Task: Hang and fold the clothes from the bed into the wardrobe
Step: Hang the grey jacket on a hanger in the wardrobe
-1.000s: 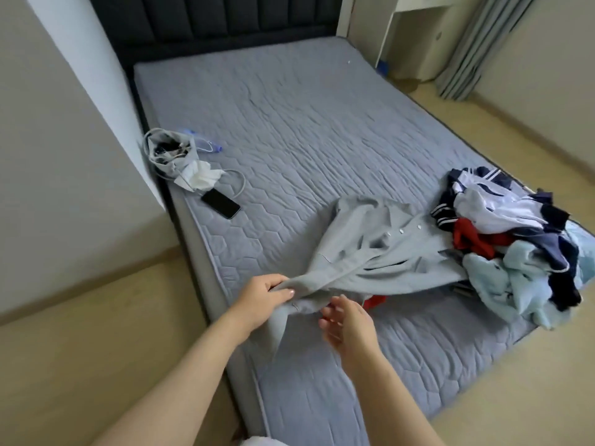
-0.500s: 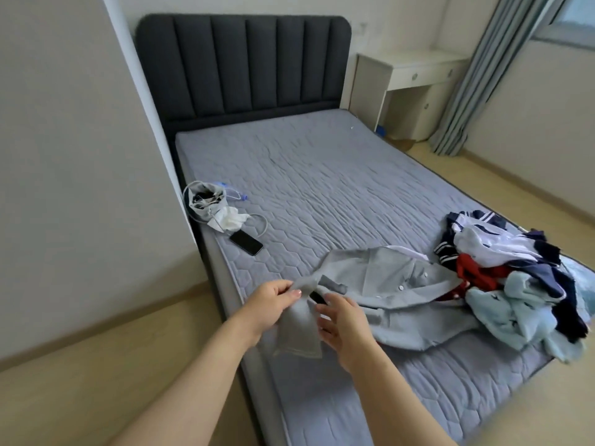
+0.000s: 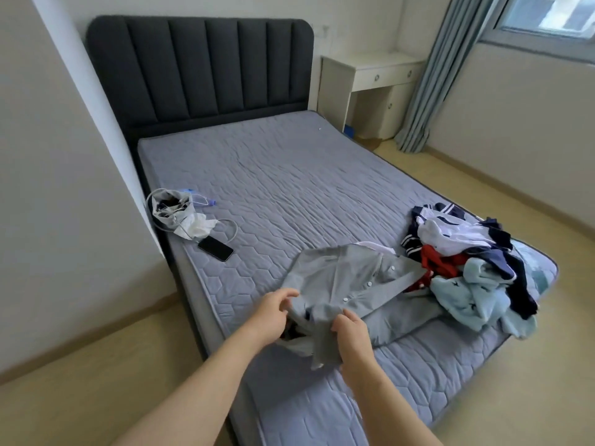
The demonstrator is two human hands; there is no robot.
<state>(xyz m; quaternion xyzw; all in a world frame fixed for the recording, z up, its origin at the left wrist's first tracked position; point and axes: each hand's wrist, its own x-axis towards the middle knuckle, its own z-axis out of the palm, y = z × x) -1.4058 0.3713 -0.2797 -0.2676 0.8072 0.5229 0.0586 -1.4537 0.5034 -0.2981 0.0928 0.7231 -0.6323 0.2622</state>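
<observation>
Gripping the grey shirt (image 3: 347, 281), left hand (image 3: 273, 312) and right hand (image 3: 351, 333); far end on the bed (image 3: 273, 175).

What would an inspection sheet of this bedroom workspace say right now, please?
Surface: bed with a grey quilted mattress.
Job's things: grey shirt raised at its near end, the rest lying on the bed; pile of clothes at the right edge.
Clutter: phone, pouch and tissue near the left edge.
Hands: left hand and right hand both grip the shirt.
Cables: white cable loops beside the phone.
Surroundings: headboard, desk, curtain, window.
</observation>
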